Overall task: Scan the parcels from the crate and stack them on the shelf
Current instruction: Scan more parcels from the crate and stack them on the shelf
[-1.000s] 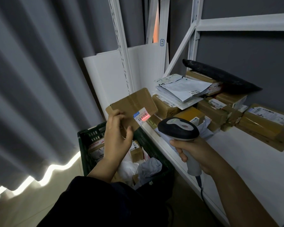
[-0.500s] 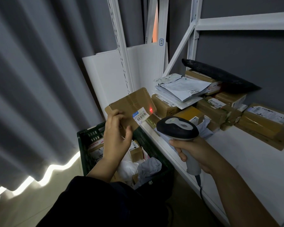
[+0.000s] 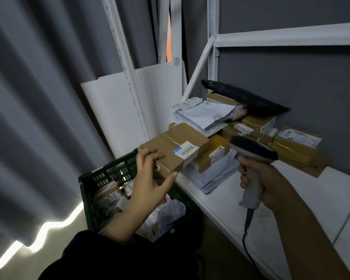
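At the front left corner of the white shelf [image 3: 291, 215], a brown cardboard parcel [image 3: 170, 147] is held slightly tilted, with its barcode label [image 3: 185, 151] turned upward. It is placed against the pile of parcels already there; whether it rests on them cannot be told. It is gripped at its near end by the left hand [image 3: 148, 182], with the fingers laid over the top face and the thumb stretched beneath the lower edge. The right hand [image 3: 271, 178] is raised over the shelf, its fingers wrapped round the grey handle of a scanner [image 3: 253, 150], from which a cable [image 3: 246, 239] hangs. Below the left hand, a dark green slotted crate [image 3: 107, 174] is filled with labelled brown boxes [image 3: 107, 197] and pale plastic bags [image 3: 170, 213]. On the shelf, taped cartons [image 3: 297, 146], grey mailers [image 3: 204, 114] and a black bag [image 3: 245, 98] are heaped together.
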